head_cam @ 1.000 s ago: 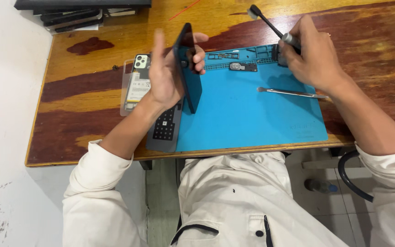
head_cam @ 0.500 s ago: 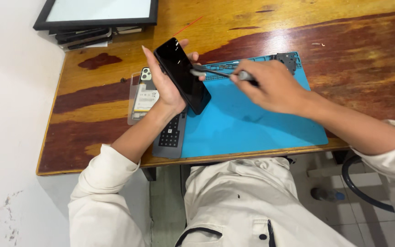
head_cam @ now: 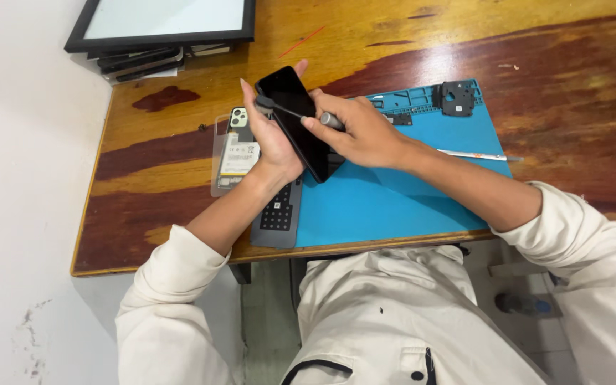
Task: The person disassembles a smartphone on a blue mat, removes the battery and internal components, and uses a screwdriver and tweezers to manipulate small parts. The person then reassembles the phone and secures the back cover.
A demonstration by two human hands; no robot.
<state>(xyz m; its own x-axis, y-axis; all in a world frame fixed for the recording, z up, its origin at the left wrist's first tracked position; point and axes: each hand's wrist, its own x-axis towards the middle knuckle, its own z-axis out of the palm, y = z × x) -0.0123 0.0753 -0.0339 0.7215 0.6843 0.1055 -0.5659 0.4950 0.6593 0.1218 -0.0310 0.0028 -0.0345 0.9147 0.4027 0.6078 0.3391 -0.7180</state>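
Phone, black and slab-shaped, sits tilted above the worktop, its dark face turned up toward the camera and its top end pointing away from the person. The left hand is clamped on it from behind, fingers wrapped along the left edge and the thumb tip showing above the top. The right hand is closed around a thin screwdriver with a grey handle, whose shaft lies across the phone's face and whose dark tip reaches the left edge by the left fingers. Both hands meet over the near-left corner of a blue mat that covers the middle of the wooden worktop. On the mat's far edge lies a small black part, and a slim metal tool rests behind the right forearm. Left of the hands, a clear case holds another phone, and a grey keypad device lies under the left wrist. A black-framed panel lies at the far left corner.
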